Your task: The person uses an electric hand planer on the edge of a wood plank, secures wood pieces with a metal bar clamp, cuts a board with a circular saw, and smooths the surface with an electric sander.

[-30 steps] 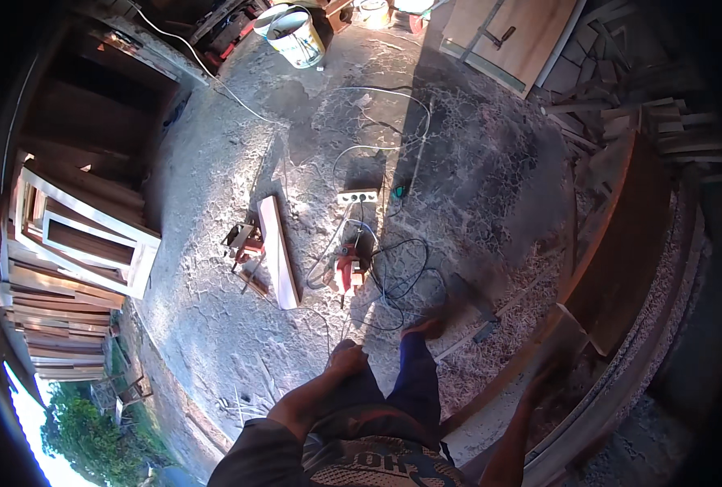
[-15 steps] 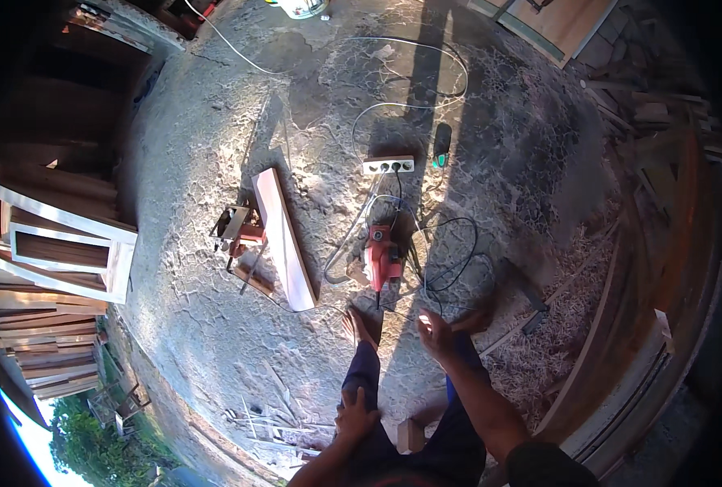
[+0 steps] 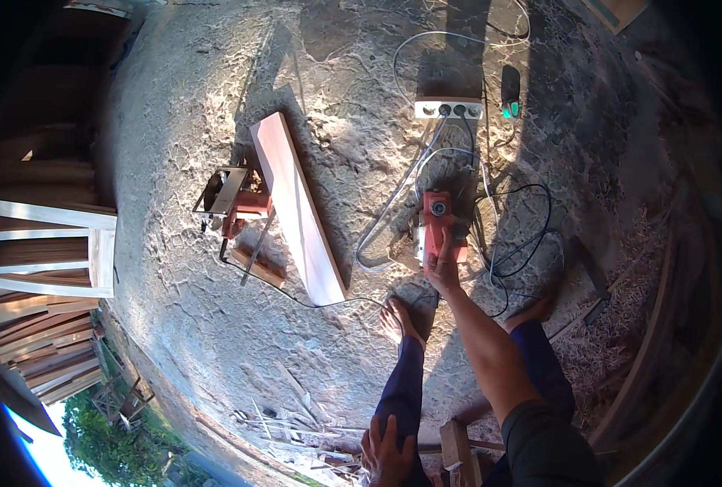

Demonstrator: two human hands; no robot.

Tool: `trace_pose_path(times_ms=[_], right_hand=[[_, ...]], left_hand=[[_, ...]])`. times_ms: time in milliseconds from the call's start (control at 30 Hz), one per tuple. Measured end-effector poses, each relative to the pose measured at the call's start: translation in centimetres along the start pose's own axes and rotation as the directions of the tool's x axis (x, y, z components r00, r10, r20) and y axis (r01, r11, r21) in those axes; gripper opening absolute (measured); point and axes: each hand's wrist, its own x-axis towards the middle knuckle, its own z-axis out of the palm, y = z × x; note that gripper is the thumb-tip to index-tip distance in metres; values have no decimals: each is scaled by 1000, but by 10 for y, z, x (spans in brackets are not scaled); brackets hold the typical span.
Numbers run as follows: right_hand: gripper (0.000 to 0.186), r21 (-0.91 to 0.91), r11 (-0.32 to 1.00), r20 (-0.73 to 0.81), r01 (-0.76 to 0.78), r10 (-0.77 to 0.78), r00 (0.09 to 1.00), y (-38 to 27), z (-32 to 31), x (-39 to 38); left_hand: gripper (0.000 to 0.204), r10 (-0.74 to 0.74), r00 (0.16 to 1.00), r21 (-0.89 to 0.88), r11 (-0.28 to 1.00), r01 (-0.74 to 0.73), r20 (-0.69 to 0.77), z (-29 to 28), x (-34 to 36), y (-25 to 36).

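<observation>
The red tool (image 3: 437, 213) is laid on the floor (image 3: 174, 308), and its near part is covered by the right hand (image 3: 443, 261). The fingers of that hand are laid along the tool's upper side, and the red body is extended past the fingertips, away from the wrist. Contact is made from above; whether the grip is closed around the body cannot be told, since the underside is hidden. The left hand (image 3: 387, 451) is rested on the left leg (image 3: 402, 385) with its fingers spread, well apart from the tool.

Beyond the tool, a power strip (image 3: 449, 109) is placed on the floor, with two plugs seated in it. Cords (image 3: 549, 215) are looped to the right of the tool, and a black-and-green object (image 3: 510, 93) is seen just right of the strip.

Nearer the floor's left edge than the red tool, a plank (image 3: 300, 211) is laid slantwise. Just left of it, a second tool (image 3: 239, 203), red with a metal plate, is set down; whether the two are touching cannot be told. A wood strip (image 3: 259, 266) is laid below that second tool.

At the floor's left edge, a pale frame (image 3: 101, 260) is stood above stacked boards (image 3: 44, 341). Shavings (image 3: 613, 341) are scattered toward the floor's right edge. Between the legs, a wood block (image 3: 456, 446) is partly seen.
</observation>
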Motion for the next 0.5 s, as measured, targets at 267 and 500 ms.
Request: trace_pose_path(times_ms=[267,500], right_hand=[[75,-282,959,275,40,41,960,32,-27,-75],[85,-104,972,31,-212,217,976,34,-114,-152]], left_hand=[[66,-38,996,46,998,34,77,-6,4,4],[69,2,990,90,996,-15,140,-8,3,36]])
